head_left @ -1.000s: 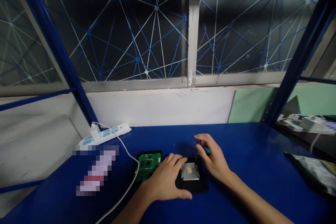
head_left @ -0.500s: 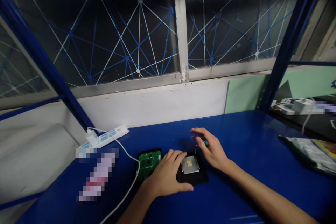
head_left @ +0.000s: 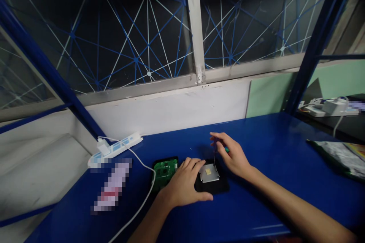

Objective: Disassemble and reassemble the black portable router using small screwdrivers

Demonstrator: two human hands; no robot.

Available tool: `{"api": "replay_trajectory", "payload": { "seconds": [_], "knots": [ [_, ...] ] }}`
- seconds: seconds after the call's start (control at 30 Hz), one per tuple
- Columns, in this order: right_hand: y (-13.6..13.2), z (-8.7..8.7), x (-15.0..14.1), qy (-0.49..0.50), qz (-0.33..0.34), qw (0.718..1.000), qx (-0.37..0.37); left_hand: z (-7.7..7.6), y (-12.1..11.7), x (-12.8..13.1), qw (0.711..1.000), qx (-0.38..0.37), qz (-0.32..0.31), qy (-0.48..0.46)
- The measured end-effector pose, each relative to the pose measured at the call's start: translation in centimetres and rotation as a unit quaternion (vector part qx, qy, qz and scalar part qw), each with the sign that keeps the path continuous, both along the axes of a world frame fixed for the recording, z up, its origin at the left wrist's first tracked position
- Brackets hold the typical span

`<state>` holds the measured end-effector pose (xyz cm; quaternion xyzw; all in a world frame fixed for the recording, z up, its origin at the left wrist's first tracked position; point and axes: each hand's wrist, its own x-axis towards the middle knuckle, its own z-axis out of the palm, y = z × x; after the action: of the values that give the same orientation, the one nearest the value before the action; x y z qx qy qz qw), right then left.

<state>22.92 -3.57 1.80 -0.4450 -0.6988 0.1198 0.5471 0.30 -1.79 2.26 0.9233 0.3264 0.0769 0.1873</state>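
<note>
A black casing [head_left: 223, 186] with a metal plate [head_left: 213, 177] lies on the blue tabletop [head_left: 176, 143], left hand [head_left: 184, 183] spread at its edge, right hand [head_left: 233, 156] pinching an upright screwdriver [head_left: 215, 152]. The casing looks light and stiff, best held by its rim.

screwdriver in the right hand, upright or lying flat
Roughly upright: the screwdriver points down from the right hand towards a corner of the silver plate.

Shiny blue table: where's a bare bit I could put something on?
On the table, bare patches lie between the right hand and the crinkly silver packet, and behind that hand, towards the white wall. The middle is crowded: left hand, green square circuit board, flat black case with a silver metal plate. A white power strip lies back left.
</note>
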Motion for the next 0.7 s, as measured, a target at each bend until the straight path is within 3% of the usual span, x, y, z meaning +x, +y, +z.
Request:
{"api": "replay_trajectory", "payload": {
  "seconds": [0.13, 0.4, 0.7],
  "knots": [
    [0.04, -0.26, 0.13, 0.01, 0.009, 1.0, -0.012, 0.06, -0.01, -0.02, 1.0, 0.003, -0.002, 0.001],
    [0.25, -0.1, 0.04, -0.043, -0.049, 0.997, 0.042, -0.03, 0.01, 0.05, 1.0, 0.006, -0.001, 0.003],
    [0.08, -0.5, -0.03, -0.011, 0.0, 1.0, -0.018, -0.46, 0.11, -0.06, 1.0, 0.019, -0.006, 0.001]
  ]
}}
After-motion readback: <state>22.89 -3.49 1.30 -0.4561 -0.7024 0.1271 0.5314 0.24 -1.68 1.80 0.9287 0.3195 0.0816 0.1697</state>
